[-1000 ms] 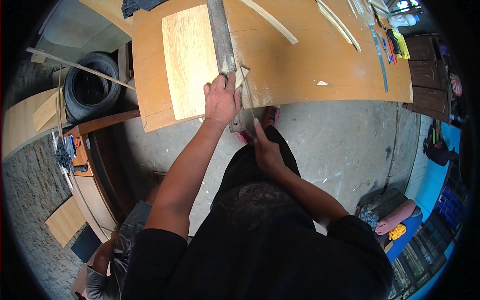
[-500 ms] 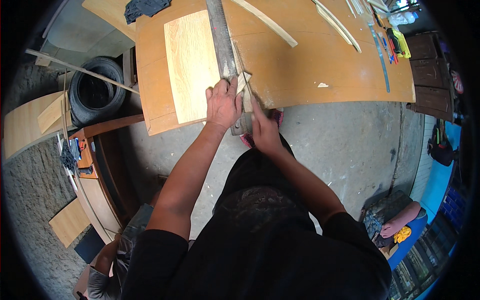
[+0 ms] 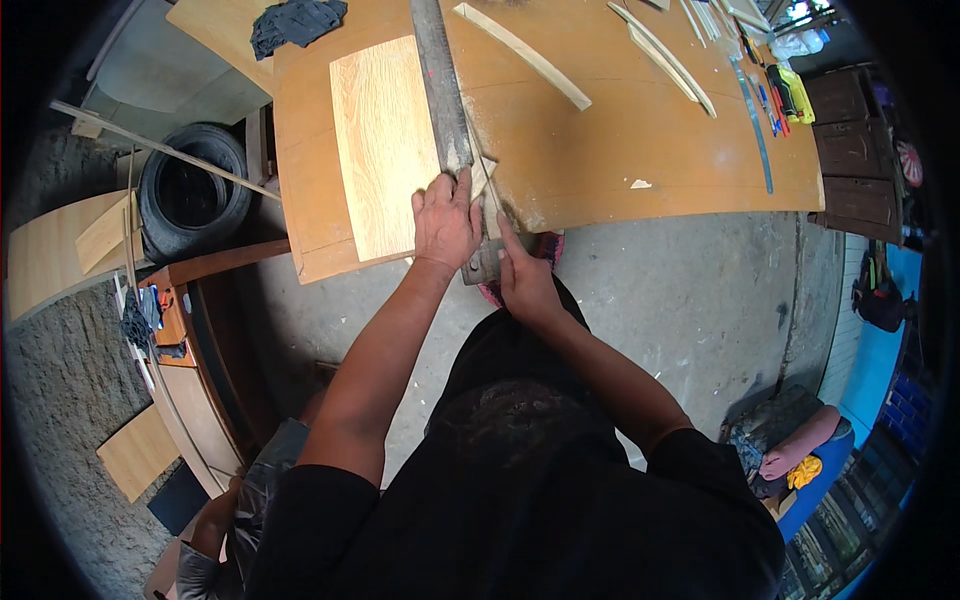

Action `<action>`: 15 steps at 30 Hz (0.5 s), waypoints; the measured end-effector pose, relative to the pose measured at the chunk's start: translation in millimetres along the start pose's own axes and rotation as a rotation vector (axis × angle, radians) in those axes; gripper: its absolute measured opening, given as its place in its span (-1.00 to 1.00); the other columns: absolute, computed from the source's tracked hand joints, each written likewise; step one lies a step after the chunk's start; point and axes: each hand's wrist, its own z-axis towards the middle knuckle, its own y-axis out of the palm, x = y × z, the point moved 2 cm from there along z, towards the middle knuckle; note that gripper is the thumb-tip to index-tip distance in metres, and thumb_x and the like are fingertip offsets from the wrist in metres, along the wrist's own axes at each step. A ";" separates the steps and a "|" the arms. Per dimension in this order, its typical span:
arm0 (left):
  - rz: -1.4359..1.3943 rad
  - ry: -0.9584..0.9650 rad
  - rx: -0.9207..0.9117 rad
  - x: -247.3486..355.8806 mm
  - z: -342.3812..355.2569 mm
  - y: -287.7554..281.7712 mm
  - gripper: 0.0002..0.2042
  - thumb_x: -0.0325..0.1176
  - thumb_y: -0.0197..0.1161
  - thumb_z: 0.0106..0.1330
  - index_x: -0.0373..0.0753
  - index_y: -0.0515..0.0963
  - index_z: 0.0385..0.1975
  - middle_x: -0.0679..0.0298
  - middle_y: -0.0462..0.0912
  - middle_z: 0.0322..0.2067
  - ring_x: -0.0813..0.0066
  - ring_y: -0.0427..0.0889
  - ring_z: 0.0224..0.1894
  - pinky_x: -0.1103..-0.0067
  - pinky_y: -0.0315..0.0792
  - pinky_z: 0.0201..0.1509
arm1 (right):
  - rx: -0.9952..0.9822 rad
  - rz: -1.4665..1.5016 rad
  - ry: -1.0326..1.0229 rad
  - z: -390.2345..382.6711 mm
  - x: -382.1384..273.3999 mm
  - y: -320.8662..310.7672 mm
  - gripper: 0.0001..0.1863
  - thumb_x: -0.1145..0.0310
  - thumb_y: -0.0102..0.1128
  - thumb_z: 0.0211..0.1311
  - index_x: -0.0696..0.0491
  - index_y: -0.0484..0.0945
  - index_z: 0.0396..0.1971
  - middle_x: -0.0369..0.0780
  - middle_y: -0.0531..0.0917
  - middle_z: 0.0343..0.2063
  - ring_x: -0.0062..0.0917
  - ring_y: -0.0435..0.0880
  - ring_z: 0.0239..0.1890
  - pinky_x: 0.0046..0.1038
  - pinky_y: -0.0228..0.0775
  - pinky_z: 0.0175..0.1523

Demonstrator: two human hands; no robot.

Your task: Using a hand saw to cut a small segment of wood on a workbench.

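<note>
Hands at near edge of workbench [image 3: 700, 170], both on a long grey metal straightedge [image 3: 440, 90] that runs from the near edge away to the far side.

Left hand [image 3: 445, 222]: palm down, fingers spread and pressed flat on the near end of the straightedge, pinning it to the bench. Not curled around it.

Right hand [image 3: 522, 280]: just right of the left, at the bench edge, fingers bent toward the straightedge's right side, forefinger extended. Whether it grips a tool or a small offcut, cannot tell; fingertips partly hidden.

Light wood panel [image 3: 385, 150]: lies flat on the bench, left of the straightedge and touching or tucked under its left edge. Small pale wood offcut [image 3: 484, 178] sits just right of the straightedge, near the left fingertips.

Elsewhere: thin wood strips [image 3: 525, 55] on the far right of the bench, dark cloth [image 3: 295, 20] at far left, tyre [image 3: 192, 190] on the floor to the left.

Risks, as judged:
- Straightedge held only at its near end; the far end could pivot under sideways pressure and throw off any line along it.
- Left fingertips lie close to the right edge; a tool run along that edge could catch them.
- Loose offcut could slip under the straightedge and lift it.
- Panel overhangs near edge slightly; downward push could tip it.
</note>
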 end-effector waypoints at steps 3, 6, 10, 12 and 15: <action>-0.007 0.062 -0.014 0.5 -2.1 -2.6 -0.50 -0.23 0.19 0.27 -0.28 0.45 0.21 0.13 0.41 -0.21 0.21 0.44 -0.05 0.27 0.19 0.05 | -0.029 0.038 0.058 -18.1 -3.5 -11.1 -0.44 0.40 -0.07 0.44 0.06 0.16 0.41 0.08 0.65 -0.45 0.02 0.66 -0.36 -0.08 0.45 -0.22; -0.013 0.039 -0.054 2.2 -2.7 -4.9 -0.49 -0.22 0.20 0.26 -0.27 0.45 0.21 0.13 0.41 -0.21 0.21 0.44 -0.03 0.27 0.18 0.06 | 0.047 0.025 -0.071 -52.5 10.1 -2.9 -0.42 0.41 -0.08 0.44 0.04 0.13 0.43 0.07 0.65 -0.44 0.01 0.68 -0.33 -0.11 0.46 -0.22; -0.013 0.069 -0.011 0.9 -1.5 -4.0 -0.50 -0.23 0.19 0.27 -0.27 0.45 0.21 0.14 0.41 -0.21 0.23 0.43 -0.05 0.28 0.19 0.06 | 0.056 0.074 -0.088 -37.9 17.1 -1.5 -0.41 0.42 -0.08 0.43 0.01 0.12 0.44 0.12 0.63 -0.46 0.05 0.67 -0.33 -0.08 0.47 -0.21; -0.011 0.059 -0.028 2.0 -0.6 -5.2 -0.50 -0.23 0.19 0.28 -0.27 0.45 0.21 0.15 0.41 -0.21 0.23 0.43 -0.05 0.28 0.19 0.06 | 0.019 -0.041 -0.081 6.3 8.5 -4.5 -0.40 0.43 -0.07 0.42 -0.01 0.12 0.44 0.17 0.60 -0.48 0.11 0.64 -0.34 -0.03 0.46 -0.22; -0.019 0.047 -0.063 4.5 1.8 -4.4 -0.50 -0.23 0.18 0.28 -0.27 0.45 0.21 0.15 0.40 -0.22 0.23 0.43 -0.05 0.29 0.19 0.06 | 0.149 -0.006 -0.144 29.8 5.7 3.5 -0.40 0.42 -0.06 0.41 -0.03 0.13 0.44 0.20 0.58 -0.50 0.15 0.61 -0.37 0.02 0.45 -0.23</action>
